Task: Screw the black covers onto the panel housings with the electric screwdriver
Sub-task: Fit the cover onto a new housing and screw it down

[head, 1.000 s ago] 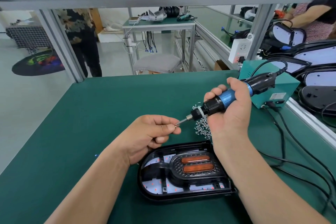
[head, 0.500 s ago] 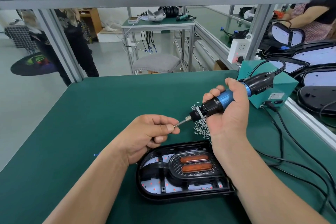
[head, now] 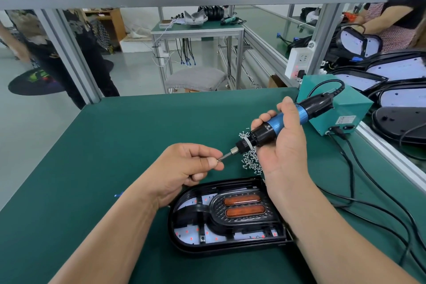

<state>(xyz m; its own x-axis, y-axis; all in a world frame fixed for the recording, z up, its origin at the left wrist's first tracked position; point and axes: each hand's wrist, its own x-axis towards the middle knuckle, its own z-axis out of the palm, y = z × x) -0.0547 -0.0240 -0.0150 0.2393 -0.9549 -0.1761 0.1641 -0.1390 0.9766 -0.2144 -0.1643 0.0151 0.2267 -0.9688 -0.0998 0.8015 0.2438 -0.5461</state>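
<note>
While the black cover (head: 265, 217) lay seated inside the panel housing (head: 175, 235), the assembly rested flat on the green bench (head: 115, 145), directly in front of the person and touched by neither hand. Above the housing's far edge, the left hand (head: 189, 166) formed a pinching grip. Its thumb and forefinger were closed on what appeared to be a small screw (head: 218, 161), held against the tip of the bit (head: 227, 156). The right hand (head: 283, 147) wrapped its grip round the blue-and-black barrel of the electric screwdriver (head: 276, 122). The tool was tilted with the bit pointing down and to the left, clear of the housing. A loose heap of screws (head: 250, 161) lay on the bench just beyond the housing, partly behind the right hand. Farther right stood a teal power box (head: 341, 108), with black cables (head: 352, 168) trailing across the bench. More housings (head: 401, 127) lay past the bench rail. The step in hand was judged to be loading the bit. Good practice would be to seat the screw head squarely on the bit, bring the tool upright over a screw hole, and start the motor only once the thread had entered it.
</note>
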